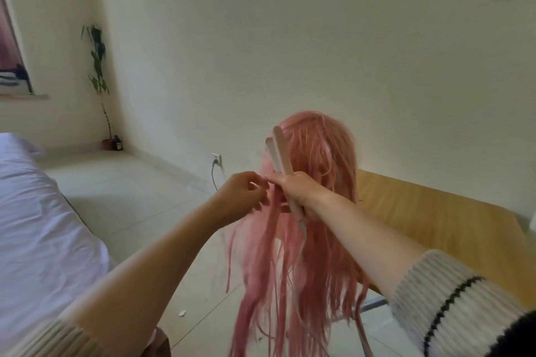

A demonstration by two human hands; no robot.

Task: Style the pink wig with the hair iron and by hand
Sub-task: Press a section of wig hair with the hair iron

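A long pink wig [324,159] hangs on a head form at the centre, its strands falling to the bottom edge. My right hand [295,190] grips the handle of a pale pink hair iron [280,151], which points up along the wig's left side with its plates slightly apart at the tips. Its cord [301,243] drops down through the hair. My left hand [240,194] sits just left of the iron, fingers curled, pinching a thin strand of the wig near my right thumb.
A yellow wooden table [435,217] stands to the right behind the wig. A bed with white sheets [37,226] fills the left. A wall socket with a plugged cable [216,161] sits low on the wall. A tall potted plant [100,72] stands in the corner.
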